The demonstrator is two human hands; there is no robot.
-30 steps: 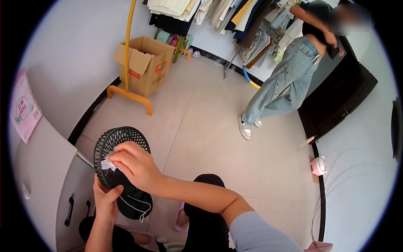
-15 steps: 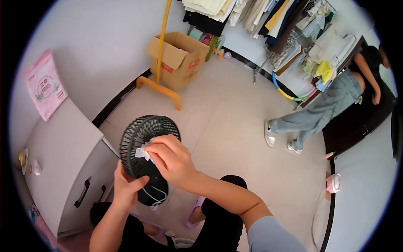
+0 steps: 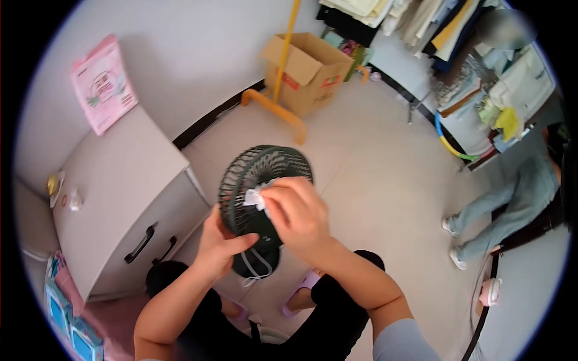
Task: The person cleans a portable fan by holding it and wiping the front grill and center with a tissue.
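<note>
A dark green desk fan (image 3: 241, 165) with a round wire cage is held up in front of my knees. My left hand (image 3: 221, 243) grips its lower left side, thumb across the front of the housing. In my right hand (image 3: 295, 210) a crumpled white tissue (image 3: 254, 197) is pinched between fingers and thumb, against or just in front of the cage; exact contact is hard to tell. Below the cage is the fan's dark base (image 3: 265, 260), with a pale cord loop (image 3: 256, 271) hanging over it.
On my left stands a white cabinet (image 3: 123, 180) with black handles, bearing a pink packet (image 3: 105, 87) and a crumpled white tissue. Ahead are a cardboard box (image 3: 307, 75), an orange stand (image 3: 277, 114) and hanging clothes (image 3: 415, 24). At the right, a person in jeans (image 3: 518, 198) stands.
My view has turned left, so most things sit further right. The person at the right has shifted position. My left hand still grips the fan, and my right hand still pinches the tissue at its cage.
</note>
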